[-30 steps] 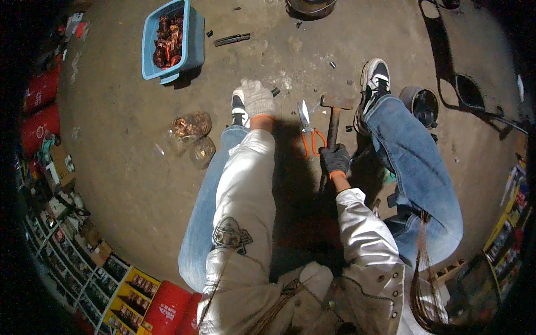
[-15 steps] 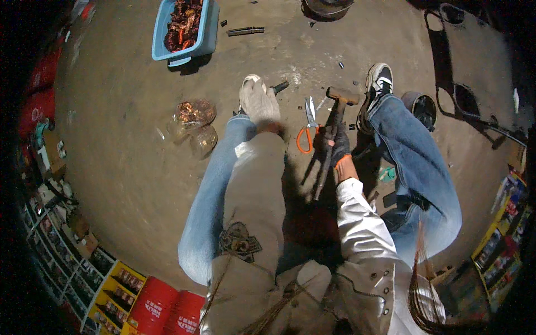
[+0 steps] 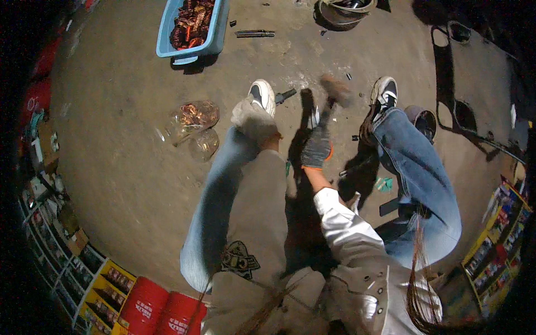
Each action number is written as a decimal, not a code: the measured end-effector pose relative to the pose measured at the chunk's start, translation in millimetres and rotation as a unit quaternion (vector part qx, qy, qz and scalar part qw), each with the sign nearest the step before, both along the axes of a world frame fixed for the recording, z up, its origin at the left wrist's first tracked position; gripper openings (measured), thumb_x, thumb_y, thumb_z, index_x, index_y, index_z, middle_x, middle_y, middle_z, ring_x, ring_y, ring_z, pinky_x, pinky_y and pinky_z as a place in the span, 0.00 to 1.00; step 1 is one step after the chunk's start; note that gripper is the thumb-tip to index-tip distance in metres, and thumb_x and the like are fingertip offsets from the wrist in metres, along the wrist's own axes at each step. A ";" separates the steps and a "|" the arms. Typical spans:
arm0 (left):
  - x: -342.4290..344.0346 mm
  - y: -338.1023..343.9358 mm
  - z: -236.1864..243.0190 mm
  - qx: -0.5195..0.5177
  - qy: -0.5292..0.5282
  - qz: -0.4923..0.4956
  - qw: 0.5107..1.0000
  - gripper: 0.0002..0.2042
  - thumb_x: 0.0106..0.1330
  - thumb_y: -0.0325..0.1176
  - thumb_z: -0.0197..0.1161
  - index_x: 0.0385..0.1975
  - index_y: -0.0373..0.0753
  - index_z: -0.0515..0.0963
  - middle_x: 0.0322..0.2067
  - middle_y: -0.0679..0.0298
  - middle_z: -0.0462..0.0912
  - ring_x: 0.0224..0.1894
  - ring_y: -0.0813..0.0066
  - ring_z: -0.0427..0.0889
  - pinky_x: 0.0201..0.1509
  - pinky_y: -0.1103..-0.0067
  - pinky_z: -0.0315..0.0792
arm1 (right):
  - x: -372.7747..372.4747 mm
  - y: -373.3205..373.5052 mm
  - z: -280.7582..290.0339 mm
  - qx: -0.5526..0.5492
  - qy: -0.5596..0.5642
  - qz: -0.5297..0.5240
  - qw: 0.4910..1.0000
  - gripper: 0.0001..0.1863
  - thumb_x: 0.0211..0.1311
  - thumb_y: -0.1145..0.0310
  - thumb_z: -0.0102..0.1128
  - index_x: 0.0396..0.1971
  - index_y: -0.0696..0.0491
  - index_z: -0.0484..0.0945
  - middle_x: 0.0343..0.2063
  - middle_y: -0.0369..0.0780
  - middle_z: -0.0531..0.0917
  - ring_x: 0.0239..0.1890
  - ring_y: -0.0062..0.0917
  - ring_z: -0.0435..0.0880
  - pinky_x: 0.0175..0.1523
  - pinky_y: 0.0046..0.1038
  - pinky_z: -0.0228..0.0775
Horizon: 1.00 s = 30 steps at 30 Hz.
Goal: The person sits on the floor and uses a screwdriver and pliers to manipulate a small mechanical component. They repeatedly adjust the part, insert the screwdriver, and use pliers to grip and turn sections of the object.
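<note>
My right hand (image 3: 317, 148), in a dark grey knit glove with an orange cuff, is closed around the handle of a hammer (image 3: 335, 92). The rusty hammer head is raised ahead of the hand and smeared by motion. Below it, a sliver of scissors blade (image 3: 315, 117) shows; the hammer and glove hide the rest. My left hand (image 3: 254, 120), in a pale grey glove, is by my left shoe (image 3: 262, 96); its fingers cannot be made out. Just right of that shoe a short dark metal bar (image 3: 286, 96) lies on the floor.
A blue tub (image 3: 219, 33) of reddish-brown metal scrap stands far left, with dark rods (image 3: 255, 33) beside it. Clear bags (image 3: 192, 120) of copper-coloured bits lie left. A bucket (image 3: 340, 17) stands far ahead, a round can (image 3: 421, 123) by my right leg. Red drums (image 3: 142, 307) stand at lower left.
The hammer has swung up and forward, and my right hand has moved left, over the scissors. My left hand has drawn back toward me, uncovering more of the left shoe.
</note>
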State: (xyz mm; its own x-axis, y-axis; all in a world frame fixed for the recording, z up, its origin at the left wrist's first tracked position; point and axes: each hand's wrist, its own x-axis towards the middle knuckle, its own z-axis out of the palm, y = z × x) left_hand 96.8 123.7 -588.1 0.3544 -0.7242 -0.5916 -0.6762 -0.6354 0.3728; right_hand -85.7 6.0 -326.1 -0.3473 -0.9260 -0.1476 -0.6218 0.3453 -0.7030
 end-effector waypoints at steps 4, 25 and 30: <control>-4.4 1.6 -12.7 0.024 0.011 0.009 1.000 0.15 0.52 0.40 0.65 0.36 0.40 0.81 0.51 0.54 0.75 0.54 0.56 0.72 0.61 0.66 0.62 | -8.0 -3.7 -42.6 0.059 0.124 0.111 0.984 0.09 0.63 0.66 0.49 0.35 0.56 0.73 0.27 0.47 0.77 0.30 0.41 0.78 0.30 0.38 0.67; -9.6 -24.8 -30.6 -0.001 0.031 0.021 0.999 0.14 0.57 0.42 0.60 0.38 0.41 0.80 0.52 0.55 0.75 0.53 0.55 0.72 0.60 0.65 0.63 | -27.0 -6.6 -7.3 0.043 0.038 0.022 0.998 0.15 0.65 0.62 0.51 0.44 0.57 0.73 0.36 0.45 0.79 0.35 0.34 0.78 0.42 0.37 0.70; -15.1 -32.1 -27.2 0.000 0.034 0.029 0.999 0.14 0.58 0.42 0.59 0.38 0.41 0.79 0.52 0.55 0.75 0.53 0.55 0.72 0.60 0.65 0.63 | -8.1 -13.8 -0.4 -0.108 -0.139 -0.137 0.975 0.12 0.60 0.66 0.53 0.40 0.57 0.72 0.31 0.45 0.78 0.33 0.40 0.77 0.37 0.41 0.68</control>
State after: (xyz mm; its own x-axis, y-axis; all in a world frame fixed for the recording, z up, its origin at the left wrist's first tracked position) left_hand 81.8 91.6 -615.2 0.3544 -0.7038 -0.6158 -0.6118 -0.6725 0.4165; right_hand -93.9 -7.8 -326.5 -0.5600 -0.8243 -0.0833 -0.3028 0.2973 -0.9055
